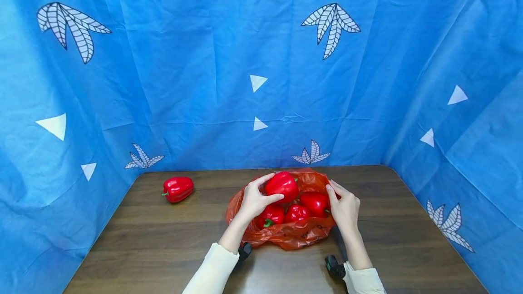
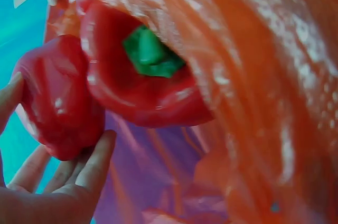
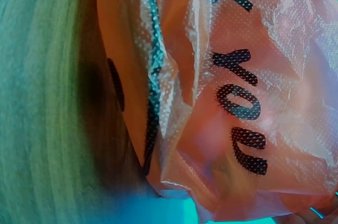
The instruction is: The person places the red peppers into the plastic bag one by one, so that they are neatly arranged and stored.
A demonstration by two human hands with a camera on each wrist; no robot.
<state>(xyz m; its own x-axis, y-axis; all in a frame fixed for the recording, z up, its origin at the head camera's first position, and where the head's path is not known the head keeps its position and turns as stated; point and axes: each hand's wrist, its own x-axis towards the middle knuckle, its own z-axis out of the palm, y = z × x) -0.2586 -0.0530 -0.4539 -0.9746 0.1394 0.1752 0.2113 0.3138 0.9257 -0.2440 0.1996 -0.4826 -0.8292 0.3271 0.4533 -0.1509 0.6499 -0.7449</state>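
A red bell pepper (image 1: 282,186) is gripped between the thumb and fingers of my left hand (image 1: 254,201), over the opening of a red-orange plastic bag (image 1: 300,236). Inside the bag lie several more red peppers, including one (image 1: 314,202) at the right and one with a green stem (image 1: 272,213) at the left. My right hand (image 1: 345,205) pinches the bag's right rim. In the left wrist view, the held pepper (image 2: 60,97) sits beside another pepper (image 2: 111,84), partly covered by the bag. Dark lettering marks the bag side (image 3: 237,134) in the right wrist view.
Another red bell pepper (image 1: 178,189) lies on its side at the back left of the brown wooden table (image 1: 171,244). Blue cloth (image 1: 229,80) with printed leaves and triangles hangs behind the table and along both sides.
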